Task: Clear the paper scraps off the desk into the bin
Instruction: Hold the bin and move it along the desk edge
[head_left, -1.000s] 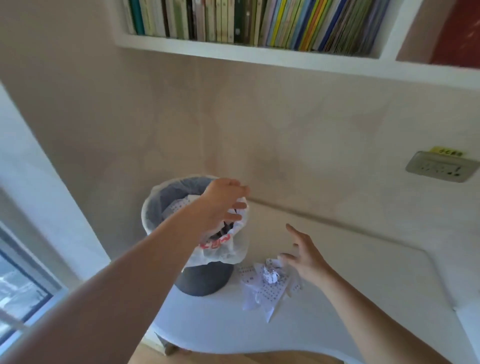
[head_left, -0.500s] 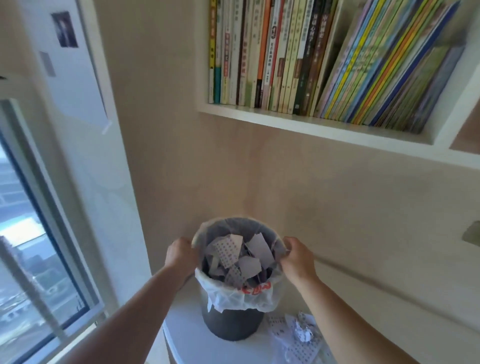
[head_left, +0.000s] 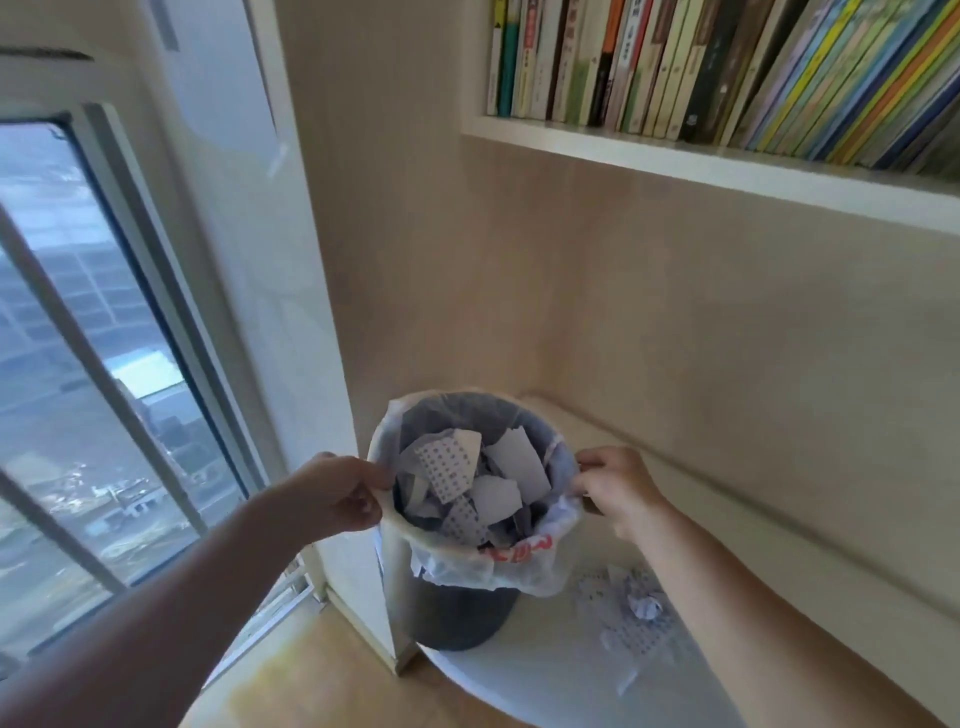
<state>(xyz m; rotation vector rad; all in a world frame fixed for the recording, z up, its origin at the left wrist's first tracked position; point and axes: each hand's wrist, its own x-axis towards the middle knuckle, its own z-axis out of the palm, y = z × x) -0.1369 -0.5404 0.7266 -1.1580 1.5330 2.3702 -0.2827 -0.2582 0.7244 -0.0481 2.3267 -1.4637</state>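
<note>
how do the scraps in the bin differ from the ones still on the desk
The scraps in the bin are piled up and propped at angles inside the white liner; the scraps on the desk lie spread flat beside the bin's base. The binned pieces look larger, while the desk ones include a crumpled ball. Both sets are white paper, some with dotted print.

Nothing legible. Red print on the white bin liner (head_left: 511, 557), at the bin's 6 o'clock, too crumpled to read. Book spines (head_left: 675, 62) at 1 o'clock too blurred.

Dark grey bin (head_left: 457, 618), white liner (head_left: 524, 574); dotted white scraps (head_left: 636, 621); white desk (head_left: 545, 680).
</note>
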